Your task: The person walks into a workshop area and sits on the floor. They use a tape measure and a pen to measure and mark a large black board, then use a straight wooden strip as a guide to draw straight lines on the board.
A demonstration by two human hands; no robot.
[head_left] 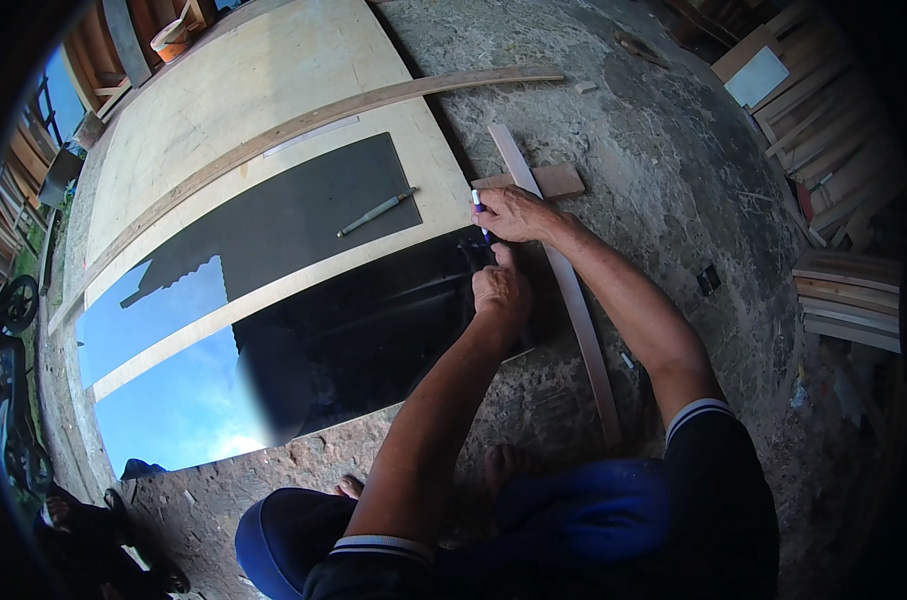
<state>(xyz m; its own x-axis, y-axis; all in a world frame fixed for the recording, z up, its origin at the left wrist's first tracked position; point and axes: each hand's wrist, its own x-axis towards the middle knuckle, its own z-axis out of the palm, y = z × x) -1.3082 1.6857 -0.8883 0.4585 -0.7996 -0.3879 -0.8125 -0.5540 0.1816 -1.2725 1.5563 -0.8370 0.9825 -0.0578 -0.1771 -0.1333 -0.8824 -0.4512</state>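
My right hand (pixel 517 215) is closed round a white and purple marker (pixel 480 212), held upright at the right edge of the near dark glass sheet (pixel 364 330). Just below it, my left hand (pixel 502 292) is curled at that same edge, its thumb side toward the marker. Whatever its fingers grip is hidden. A second dark glass sheet (pixel 304 205) lies beyond the first, separated by a pale strip of plywood. On it rests a grey pen-shaped tool (pixel 377 212). Both sheets reflect sky at their left ends.
Under the glass is a plywood board (pixel 274 60), crossed by a long wooden batten (pixel 274 135). A thin wooden strip (pixel 579 330) passes under my right forearm, over a short wood block (pixel 559 181). Stacked boards (pixel 849 295) stand at right; a bucket (pixel 171 40) sits far left.
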